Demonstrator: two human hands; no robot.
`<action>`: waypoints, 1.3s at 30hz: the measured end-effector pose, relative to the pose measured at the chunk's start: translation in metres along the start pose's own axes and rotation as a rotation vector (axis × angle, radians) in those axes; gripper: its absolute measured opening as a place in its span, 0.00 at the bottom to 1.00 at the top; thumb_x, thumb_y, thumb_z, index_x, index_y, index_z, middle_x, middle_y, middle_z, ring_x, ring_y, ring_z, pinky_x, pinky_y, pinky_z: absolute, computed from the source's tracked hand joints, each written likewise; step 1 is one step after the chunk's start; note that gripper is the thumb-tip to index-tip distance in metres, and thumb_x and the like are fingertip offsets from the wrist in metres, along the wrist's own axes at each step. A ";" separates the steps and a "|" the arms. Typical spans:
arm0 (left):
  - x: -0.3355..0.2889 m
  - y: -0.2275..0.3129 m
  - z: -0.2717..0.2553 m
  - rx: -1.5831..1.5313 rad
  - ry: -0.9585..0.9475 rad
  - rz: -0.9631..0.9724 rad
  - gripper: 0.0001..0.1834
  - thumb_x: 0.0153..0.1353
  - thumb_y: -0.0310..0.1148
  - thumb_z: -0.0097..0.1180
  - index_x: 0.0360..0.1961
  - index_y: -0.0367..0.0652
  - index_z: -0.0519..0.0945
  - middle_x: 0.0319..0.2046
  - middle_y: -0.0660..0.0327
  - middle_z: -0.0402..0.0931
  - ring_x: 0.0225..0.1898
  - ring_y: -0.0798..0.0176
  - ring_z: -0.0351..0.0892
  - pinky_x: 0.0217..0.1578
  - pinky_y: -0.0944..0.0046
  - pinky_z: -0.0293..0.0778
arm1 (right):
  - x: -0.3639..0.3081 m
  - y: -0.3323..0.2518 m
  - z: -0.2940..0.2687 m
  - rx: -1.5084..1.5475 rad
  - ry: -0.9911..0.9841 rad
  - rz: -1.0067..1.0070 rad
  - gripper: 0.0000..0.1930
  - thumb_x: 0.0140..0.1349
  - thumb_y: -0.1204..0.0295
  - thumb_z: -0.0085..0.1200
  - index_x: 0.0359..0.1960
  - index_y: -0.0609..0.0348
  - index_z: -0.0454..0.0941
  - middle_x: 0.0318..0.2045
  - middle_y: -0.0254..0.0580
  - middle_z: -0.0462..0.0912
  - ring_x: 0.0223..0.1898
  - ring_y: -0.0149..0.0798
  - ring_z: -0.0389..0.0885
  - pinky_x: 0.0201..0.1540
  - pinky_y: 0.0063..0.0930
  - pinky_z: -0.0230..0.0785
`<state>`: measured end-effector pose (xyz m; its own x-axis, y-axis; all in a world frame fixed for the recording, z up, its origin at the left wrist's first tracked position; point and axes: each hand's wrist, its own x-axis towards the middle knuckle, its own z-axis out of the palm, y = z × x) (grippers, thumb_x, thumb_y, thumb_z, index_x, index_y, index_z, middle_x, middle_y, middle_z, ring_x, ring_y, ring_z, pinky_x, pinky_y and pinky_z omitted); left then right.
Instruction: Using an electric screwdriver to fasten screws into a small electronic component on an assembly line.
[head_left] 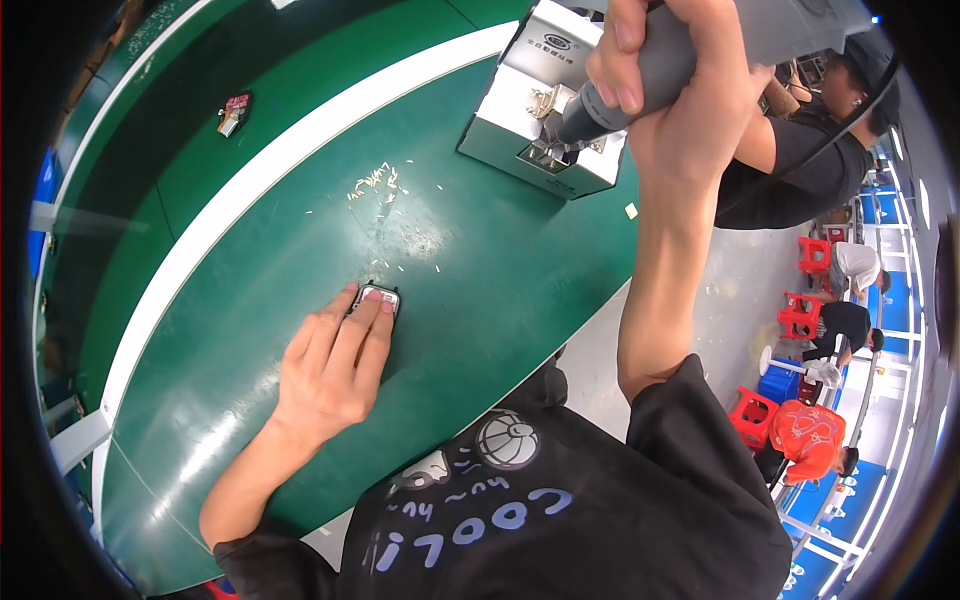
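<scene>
My left hand [335, 365] lies on the green tabletop, fingertips pressed down on a small flat black-rimmed part [393, 300] with a pale inside. The fingers cover much of it, so its kind is unclear. Raised at the upper right, my right hand [690, 110] is wrapped round a grey electric screwdriver [655, 75]. The tool's dark nose points down and left into a box-shaped screw feeder [495, 145] with a pale front and a metal mechanism on top. Whether the bit touches a screw there cannot be made out.
Small pale slivers [375, 182] lie scattered on the green table [480, 280] beyond my left hand. A white rail [200, 205] borders its far side. A small red-and-white packet [234, 114] lies past the rail. Close on the right is a co-worker [800, 165]; red stools [800, 315] stand farther off.
</scene>
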<state>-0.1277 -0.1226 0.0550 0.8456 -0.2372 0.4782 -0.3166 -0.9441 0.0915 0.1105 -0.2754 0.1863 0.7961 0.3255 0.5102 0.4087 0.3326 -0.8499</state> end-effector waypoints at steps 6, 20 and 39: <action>-0.003 -0.002 0.007 -0.019 0.061 0.010 0.17 0.46 0.21 0.66 0.40 0.28 0.85 0.40 0.49 0.83 0.45 0.47 0.86 0.38 0.57 0.81 | 0.000 0.004 -0.011 0.084 -0.001 0.005 0.13 0.68 0.68 0.53 0.28 0.64 0.71 0.17 0.40 0.71 0.08 0.32 0.63 0.12 0.26 0.59; 0.002 -0.001 0.005 0.018 0.040 -0.010 0.14 0.49 0.22 0.67 0.39 0.30 0.86 0.39 0.52 0.84 0.44 0.51 0.87 0.34 0.61 0.78 | 0.003 0.010 -0.020 0.196 -0.033 -0.031 0.19 0.70 0.64 0.47 0.22 0.62 0.69 0.15 0.40 0.69 0.06 0.31 0.60 0.10 0.26 0.54; 0.003 -0.002 0.009 0.056 0.078 0.009 0.12 0.50 0.23 0.63 0.38 0.32 0.86 0.39 0.53 0.85 0.41 0.52 0.87 0.30 0.64 0.75 | 0.012 0.013 -0.022 0.180 -0.138 0.025 0.20 0.71 0.62 0.44 0.22 0.61 0.67 0.13 0.39 0.67 0.05 0.31 0.58 0.10 0.25 0.57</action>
<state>-0.1208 -0.1239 0.0486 0.8061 -0.2293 0.5455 -0.2977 -0.9539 0.0388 0.1350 -0.2864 0.1780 0.7310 0.4495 0.5134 0.2938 0.4717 -0.8314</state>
